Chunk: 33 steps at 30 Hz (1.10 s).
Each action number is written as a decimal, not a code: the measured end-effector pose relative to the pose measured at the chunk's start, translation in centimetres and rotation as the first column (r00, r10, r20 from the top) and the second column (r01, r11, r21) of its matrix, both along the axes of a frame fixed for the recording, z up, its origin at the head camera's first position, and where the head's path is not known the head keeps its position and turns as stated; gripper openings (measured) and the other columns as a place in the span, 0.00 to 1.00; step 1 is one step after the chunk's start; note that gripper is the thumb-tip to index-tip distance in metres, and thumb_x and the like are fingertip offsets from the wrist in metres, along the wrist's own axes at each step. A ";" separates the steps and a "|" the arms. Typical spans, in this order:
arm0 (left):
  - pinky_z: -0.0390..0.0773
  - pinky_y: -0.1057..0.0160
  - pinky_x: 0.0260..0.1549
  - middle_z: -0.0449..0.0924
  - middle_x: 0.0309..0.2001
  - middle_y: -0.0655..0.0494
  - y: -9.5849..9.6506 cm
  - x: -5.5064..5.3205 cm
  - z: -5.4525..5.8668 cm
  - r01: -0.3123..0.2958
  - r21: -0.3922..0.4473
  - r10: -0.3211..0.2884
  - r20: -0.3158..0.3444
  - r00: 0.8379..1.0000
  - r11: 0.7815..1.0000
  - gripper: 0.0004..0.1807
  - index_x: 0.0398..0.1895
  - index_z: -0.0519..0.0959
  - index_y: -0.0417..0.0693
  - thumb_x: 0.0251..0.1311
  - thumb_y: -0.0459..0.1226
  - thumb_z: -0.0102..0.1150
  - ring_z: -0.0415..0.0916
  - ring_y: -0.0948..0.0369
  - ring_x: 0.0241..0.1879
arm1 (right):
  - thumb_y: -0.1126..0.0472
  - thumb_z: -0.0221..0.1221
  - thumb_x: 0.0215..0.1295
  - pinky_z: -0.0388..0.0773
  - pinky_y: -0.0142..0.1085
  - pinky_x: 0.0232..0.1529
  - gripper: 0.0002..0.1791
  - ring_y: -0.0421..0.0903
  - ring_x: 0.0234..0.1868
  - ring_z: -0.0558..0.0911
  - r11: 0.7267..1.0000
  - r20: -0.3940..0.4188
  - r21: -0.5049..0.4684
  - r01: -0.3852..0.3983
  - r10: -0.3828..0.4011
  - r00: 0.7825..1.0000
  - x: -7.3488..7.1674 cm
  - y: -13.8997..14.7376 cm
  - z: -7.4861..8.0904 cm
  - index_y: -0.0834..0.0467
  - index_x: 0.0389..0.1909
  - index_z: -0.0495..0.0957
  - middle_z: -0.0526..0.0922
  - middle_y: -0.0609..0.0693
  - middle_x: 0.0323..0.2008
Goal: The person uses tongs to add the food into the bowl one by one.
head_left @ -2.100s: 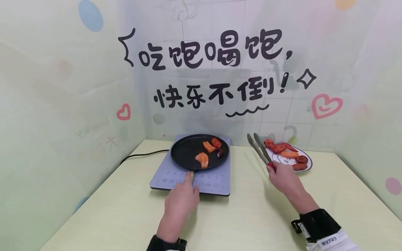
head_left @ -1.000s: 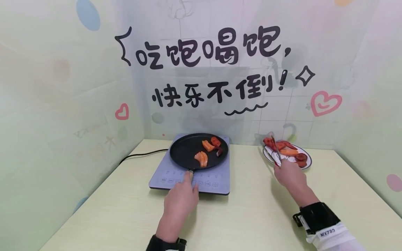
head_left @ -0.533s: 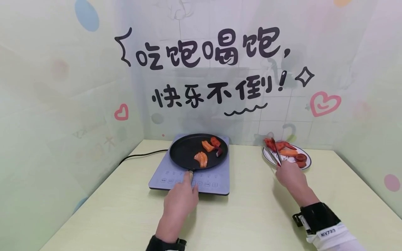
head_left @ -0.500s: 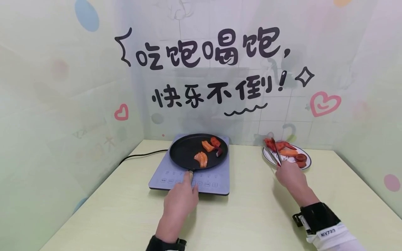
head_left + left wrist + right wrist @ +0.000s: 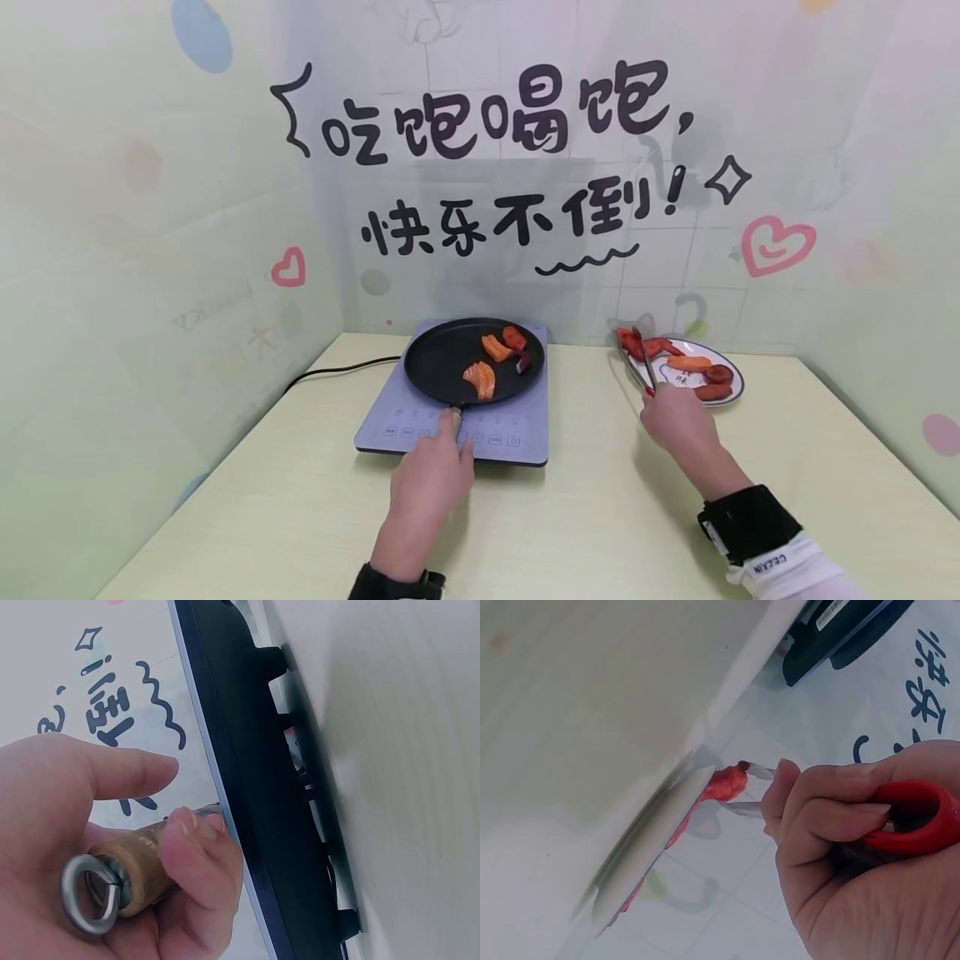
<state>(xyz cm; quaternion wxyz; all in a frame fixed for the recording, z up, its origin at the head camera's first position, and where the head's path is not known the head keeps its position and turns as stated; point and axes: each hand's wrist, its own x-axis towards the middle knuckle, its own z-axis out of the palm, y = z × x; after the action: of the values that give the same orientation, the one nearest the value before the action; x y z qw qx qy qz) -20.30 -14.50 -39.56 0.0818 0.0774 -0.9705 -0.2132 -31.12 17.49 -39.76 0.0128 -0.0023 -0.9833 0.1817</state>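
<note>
My left hand [image 5: 431, 483] grips the wooden handle [image 5: 142, 862] of a black frying pan [image 5: 442, 358]; a metal ring hangs at its end. Two orange salmon-like slices [image 5: 481, 380], a red piece [image 5: 514, 337] and a purple piece [image 5: 523, 362] lie on the pan's right side. My right hand [image 5: 681, 425] holds red-handled metal tongs [image 5: 648, 371], fingers curled round them. The tongs' tips straddle one end of a red chicken wing [image 5: 729, 784] at the left edge of a white plate [image 5: 738, 390]; the wing's other end still lies over the plate.
Under the pan stands a lavender induction cooker [image 5: 525, 425], with a black cord [image 5: 337, 369] running left. An orange strip [image 5: 688, 363], a round brown piece [image 5: 719, 374] and a sausage-like piece [image 5: 712, 392] lie on the plate. Printed wall sheets [image 5: 480, 283] enclose the pale table [image 5: 570, 517].
My right hand brought the tongs over the plate and onto the chicken wing. The wing has since shifted left with them. My left hand stays on the pan handle.
</note>
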 end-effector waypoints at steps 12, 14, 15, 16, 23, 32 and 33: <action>0.68 0.56 0.17 0.84 0.31 0.39 0.1 0.1 0.1 0.003 0.017 -0.003 -0.002 1.000 1.000 0.34 0.80 0.65 0.42 0.76 0.45 0.59 0.73 0.54 0.21 | 0.55 0.56 0.77 0.71 0.43 0.27 0.16 0.53 0.29 0.78 1.000 0.014 0.029 0.002 -0.003 1.000 0.3 -0.2 -0.1 0.67 0.40 0.80 0.78 0.57 0.28; 0.68 0.56 0.17 0.84 0.31 0.39 0.1 0.1 0.1 0.003 0.018 -0.003 -0.003 1.000 1.000 0.34 0.80 0.65 0.42 0.76 0.44 0.59 0.73 0.54 0.21 | 0.56 0.58 0.76 0.71 0.42 0.27 0.15 0.53 0.30 0.78 1.000 0.022 0.026 0.000 0.000 1.000 0.2 -0.2 -0.1 0.67 0.42 0.80 0.78 0.57 0.28; 0.68 0.56 0.17 0.84 0.31 0.39 0.1 0.1 0.1 0.003 0.018 -0.003 -0.004 1.000 1.000 0.34 0.80 0.65 0.42 0.76 0.44 0.60 0.73 0.54 0.21 | 0.57 0.58 0.75 0.71 0.42 0.28 0.14 0.53 0.30 0.78 1.000 0.024 0.023 -0.003 0.003 1.000 0.2 -0.1 -0.1 0.68 0.43 0.79 0.78 0.57 0.29; 0.68 0.56 0.17 0.85 0.31 0.39 0.1 0.1 0.1 0.003 0.018 -0.003 -0.004 1.000 1.000 0.34 0.80 0.65 0.42 0.76 0.44 0.60 0.73 0.54 0.21 | 0.58 0.58 0.75 0.71 0.42 0.28 0.14 0.53 0.30 0.78 1.000 0.024 0.017 -0.007 0.006 1.000 0.2 -0.1 -0.1 0.68 0.43 0.79 0.78 0.58 0.29; 0.67 0.56 0.16 0.83 0.29 0.40 0.1 0.1 0.0 0.005 0.022 -0.004 -0.012 1.000 1.000 0.34 0.80 0.66 0.42 0.76 0.44 0.60 0.72 0.54 0.20 | 0.65 0.59 0.66 0.76 0.46 0.34 0.22 0.58 0.38 0.79 1.000 -0.006 -0.006 -0.022 0.022 1.000 -0.3 0.4 0.0 0.76 0.56 0.75 0.83 0.69 0.42; 0.67 0.56 0.16 0.81 0.26 0.43 0.1 0.2 0.0 0.007 0.020 -0.006 -0.017 1.000 1.000 0.34 0.80 0.66 0.42 0.76 0.44 0.60 0.72 0.54 0.19 | 0.67 0.56 0.69 0.78 0.47 0.42 0.36 0.63 0.47 0.78 0.999 0.062 -0.043 -0.031 0.034 0.997 -0.8 0.3 -0.3 0.78 0.74 0.60 0.76 0.77 0.60; 0.67 0.56 0.16 0.81 0.26 0.42 0.1 0.2 0.0 0.007 0.019 -0.006 -0.017 1.000 1.000 0.34 0.80 0.66 0.42 0.76 0.44 0.60 0.72 0.54 0.19 | 0.68 0.56 0.69 0.77 0.46 0.41 0.36 0.63 0.47 0.78 0.998 0.071 -0.049 -0.031 0.035 0.997 -0.9 0.3 -0.3 0.78 0.75 0.58 0.76 0.78 0.60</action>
<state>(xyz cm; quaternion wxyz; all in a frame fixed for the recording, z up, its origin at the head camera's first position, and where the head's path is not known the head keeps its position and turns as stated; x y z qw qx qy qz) -20.12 -14.42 -39.60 0.0887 0.0732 -0.9679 -0.2236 -31.99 17.82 -40.09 -0.0255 0.0072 -0.9784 0.2049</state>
